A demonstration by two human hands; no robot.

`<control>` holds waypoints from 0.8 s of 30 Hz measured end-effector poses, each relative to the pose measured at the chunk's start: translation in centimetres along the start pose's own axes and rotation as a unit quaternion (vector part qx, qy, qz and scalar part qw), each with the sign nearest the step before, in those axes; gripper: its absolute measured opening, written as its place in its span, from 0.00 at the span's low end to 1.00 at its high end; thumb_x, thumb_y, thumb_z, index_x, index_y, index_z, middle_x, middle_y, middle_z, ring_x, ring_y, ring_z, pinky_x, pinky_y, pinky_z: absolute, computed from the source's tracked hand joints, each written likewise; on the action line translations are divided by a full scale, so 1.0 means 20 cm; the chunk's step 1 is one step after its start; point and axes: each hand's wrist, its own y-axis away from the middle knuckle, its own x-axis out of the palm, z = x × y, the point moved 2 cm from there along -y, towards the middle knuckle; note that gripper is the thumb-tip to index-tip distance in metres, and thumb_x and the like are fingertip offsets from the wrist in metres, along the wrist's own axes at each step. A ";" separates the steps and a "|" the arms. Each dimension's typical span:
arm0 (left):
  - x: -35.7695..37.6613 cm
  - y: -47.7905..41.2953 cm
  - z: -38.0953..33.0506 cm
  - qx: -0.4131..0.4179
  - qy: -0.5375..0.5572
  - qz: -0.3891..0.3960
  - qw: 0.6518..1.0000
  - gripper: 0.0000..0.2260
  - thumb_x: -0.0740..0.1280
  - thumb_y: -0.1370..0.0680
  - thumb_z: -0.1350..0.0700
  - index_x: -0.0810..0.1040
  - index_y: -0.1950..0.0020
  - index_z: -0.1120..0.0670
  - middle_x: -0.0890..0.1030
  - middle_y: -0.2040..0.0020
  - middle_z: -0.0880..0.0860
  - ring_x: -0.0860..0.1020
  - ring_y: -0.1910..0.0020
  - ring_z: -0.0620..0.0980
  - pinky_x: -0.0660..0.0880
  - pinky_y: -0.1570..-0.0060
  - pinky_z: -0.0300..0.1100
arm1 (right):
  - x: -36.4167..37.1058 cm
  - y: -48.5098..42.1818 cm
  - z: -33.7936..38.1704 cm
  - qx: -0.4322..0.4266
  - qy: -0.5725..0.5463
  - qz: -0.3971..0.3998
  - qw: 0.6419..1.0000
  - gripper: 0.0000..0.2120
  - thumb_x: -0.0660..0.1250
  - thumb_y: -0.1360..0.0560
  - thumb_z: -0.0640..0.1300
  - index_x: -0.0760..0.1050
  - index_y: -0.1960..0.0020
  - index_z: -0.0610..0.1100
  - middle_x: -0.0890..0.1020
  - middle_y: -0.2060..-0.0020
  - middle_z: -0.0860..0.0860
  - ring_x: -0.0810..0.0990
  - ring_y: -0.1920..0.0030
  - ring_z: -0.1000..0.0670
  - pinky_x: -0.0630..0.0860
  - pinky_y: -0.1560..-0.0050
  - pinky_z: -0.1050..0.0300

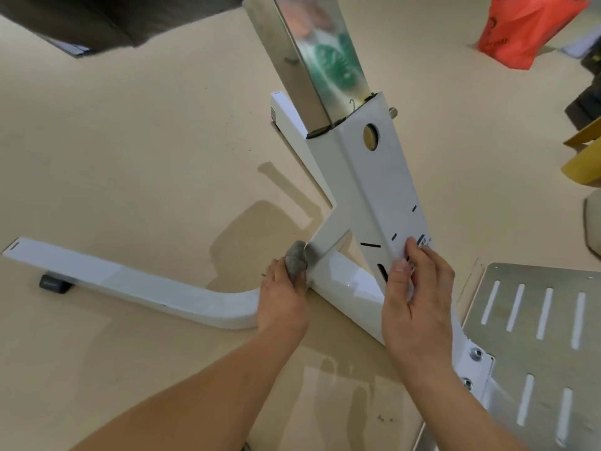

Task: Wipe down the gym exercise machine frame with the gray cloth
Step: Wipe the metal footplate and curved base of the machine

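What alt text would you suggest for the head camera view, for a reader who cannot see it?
A person's left hand holds a bunched gray cloth against a white exercise machine frame, while the right hand grips its upright. A slotted metal plate lies at lower right.

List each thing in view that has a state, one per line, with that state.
gray cloth, bunched, pressed against the frame's brace.
left hand, grips the gray cloth.
right hand, holds the upright's edge between thumb and fingers.
white frame, standing on the floor.
chrome post, slid into the frame's upright sleeve.
slotted metal plate, lying flat at the frame's base.
orange bag, sitting on the floor.
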 end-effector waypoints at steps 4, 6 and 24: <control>-0.11 0.06 -0.40 0.037 0.287 -0.038 0.956 0.24 0.60 0.17 0.45 0.61 0.21 0.39 0.74 0.41 0.27 0.75 0.40 0.31 0.69 0.44 0.27 | -0.04 -0.12 0.19 -0.074 0.022 0.034 0.996 0.28 0.45 0.18 0.66 0.52 0.18 0.64 0.49 0.19 0.62 0.52 0.18 0.55 0.61 0.22 0.46; -0.13 0.09 -0.56 0.048 0.394 -0.013 0.918 0.30 0.59 0.20 0.39 0.55 0.18 0.39 0.71 0.33 0.27 0.71 0.31 0.33 0.69 0.34 0.36 | -0.02 -0.18 0.27 -0.080 0.018 0.054 0.995 0.26 0.44 0.17 0.65 0.51 0.20 0.67 0.50 0.17 0.60 0.48 0.18 0.58 0.58 0.20 0.47; 0.04 0.05 -0.48 0.097 0.421 0.032 0.901 0.29 0.52 0.15 0.42 0.43 0.16 0.42 0.48 0.17 0.38 0.48 0.18 0.39 0.52 0.19 0.52 | 0.07 -0.24 0.17 -0.163 0.111 -0.061 0.979 0.29 0.44 0.17 0.66 0.59 0.20 0.54 0.67 0.22 0.43 0.66 0.25 0.44 0.58 0.28 0.56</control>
